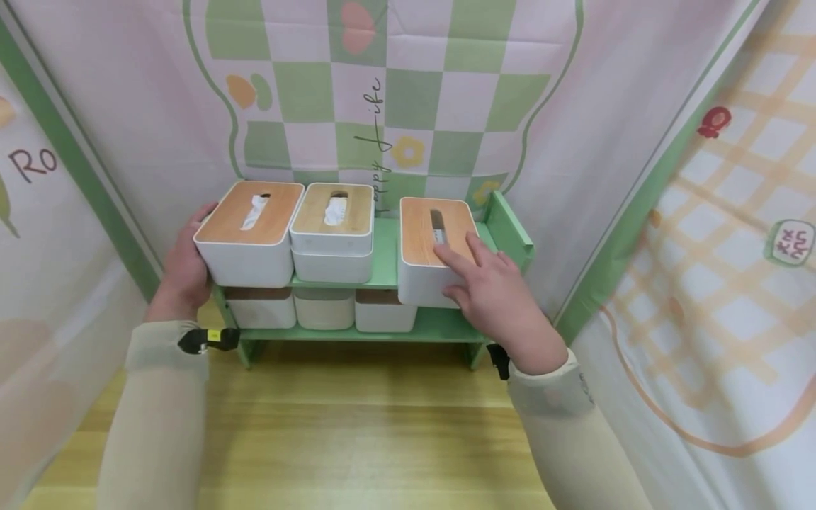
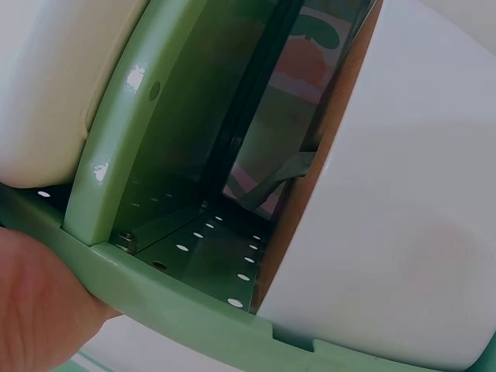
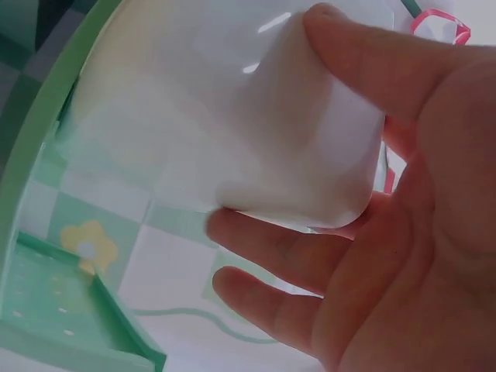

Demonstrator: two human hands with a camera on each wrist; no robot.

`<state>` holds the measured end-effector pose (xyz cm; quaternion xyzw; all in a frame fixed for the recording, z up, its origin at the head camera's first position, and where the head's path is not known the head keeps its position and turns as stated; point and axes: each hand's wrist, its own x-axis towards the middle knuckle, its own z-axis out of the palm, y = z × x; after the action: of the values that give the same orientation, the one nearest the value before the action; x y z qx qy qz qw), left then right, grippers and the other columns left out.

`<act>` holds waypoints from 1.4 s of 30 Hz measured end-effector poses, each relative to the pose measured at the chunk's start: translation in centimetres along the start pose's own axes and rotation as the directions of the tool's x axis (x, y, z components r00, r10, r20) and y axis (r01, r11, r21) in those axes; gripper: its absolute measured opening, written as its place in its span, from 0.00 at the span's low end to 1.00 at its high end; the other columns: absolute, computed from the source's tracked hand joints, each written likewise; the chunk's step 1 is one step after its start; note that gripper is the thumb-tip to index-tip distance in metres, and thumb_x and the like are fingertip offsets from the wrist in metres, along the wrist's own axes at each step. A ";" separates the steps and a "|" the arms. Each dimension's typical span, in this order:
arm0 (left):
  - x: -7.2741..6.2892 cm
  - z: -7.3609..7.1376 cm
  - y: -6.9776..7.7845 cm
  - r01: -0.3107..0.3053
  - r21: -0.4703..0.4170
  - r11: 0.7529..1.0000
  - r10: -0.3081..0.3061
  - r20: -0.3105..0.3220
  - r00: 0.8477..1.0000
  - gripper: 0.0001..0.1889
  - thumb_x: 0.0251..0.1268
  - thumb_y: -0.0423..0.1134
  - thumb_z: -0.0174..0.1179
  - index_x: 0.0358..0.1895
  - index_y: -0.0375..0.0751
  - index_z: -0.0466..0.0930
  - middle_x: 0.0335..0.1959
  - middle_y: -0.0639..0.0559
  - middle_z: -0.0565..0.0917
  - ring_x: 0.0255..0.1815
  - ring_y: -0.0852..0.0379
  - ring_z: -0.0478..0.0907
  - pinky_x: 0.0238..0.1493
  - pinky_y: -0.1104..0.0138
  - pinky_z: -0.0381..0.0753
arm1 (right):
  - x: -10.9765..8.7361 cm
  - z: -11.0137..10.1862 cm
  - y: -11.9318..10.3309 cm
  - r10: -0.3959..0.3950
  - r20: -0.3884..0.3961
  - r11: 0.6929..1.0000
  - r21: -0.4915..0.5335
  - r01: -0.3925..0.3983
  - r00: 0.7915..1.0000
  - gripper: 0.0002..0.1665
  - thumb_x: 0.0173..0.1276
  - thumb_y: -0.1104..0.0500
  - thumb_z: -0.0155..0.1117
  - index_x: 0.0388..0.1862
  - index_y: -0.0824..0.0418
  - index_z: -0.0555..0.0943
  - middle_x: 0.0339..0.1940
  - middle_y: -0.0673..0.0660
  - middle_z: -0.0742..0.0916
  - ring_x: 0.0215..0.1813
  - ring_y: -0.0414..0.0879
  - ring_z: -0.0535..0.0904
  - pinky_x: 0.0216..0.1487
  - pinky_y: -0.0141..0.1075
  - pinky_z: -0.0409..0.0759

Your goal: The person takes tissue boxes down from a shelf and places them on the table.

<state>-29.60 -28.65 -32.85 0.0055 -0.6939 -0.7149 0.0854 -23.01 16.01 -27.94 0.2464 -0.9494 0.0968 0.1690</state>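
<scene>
In the head view my right hand (image 1: 497, 290) holds a white tissue box (image 1: 423, 287) with a wood-look lid at its near right corner. The thumb is on the front face and the fingers are over the lid and side. This box juts past the front edge of the green shelf (image 1: 385, 258). My left hand (image 1: 185, 262) rests along the left side of a larger white tissue box (image 1: 245, 263), at the shelf's left end; its fingertips are partly hidden. Between them stands a two-tiered tissue box (image 1: 333, 265) with tissue showing in its slot.
On the lower tier sit a left white box (image 1: 261, 313), a cream box (image 1: 325, 312) and another white box (image 1: 385, 316). A raised green end panel (image 1: 510, 223) bounds the shelf's right side. Printed curtains (image 1: 299, 92) hang behind and on both sides, above a wooden floor (image 1: 357, 425).
</scene>
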 end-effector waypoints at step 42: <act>0.3 -0.5 -0.2 -0.032 0.021 0.999 0.031 0.036 0.999 0.27 0.82 0.58 0.25 0.80 0.67 0.50 0.81 0.48 0.48 0.78 0.44 0.47 0.75 0.51 0.51 | -0.2 1.7 5.3 0.206 0.511 -0.064 0.858 -0.510 0.834 0.52 0.75 0.32 0.46 0.82 0.58 0.41 0.50 0.63 0.85 0.47 0.57 0.85 0.50 0.49 0.83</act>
<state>-29.85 -29.13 -33.05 -0.0173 -0.7031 -0.7058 0.0844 -26.01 20.19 -30.15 0.0400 -0.6594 0.7276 -0.1850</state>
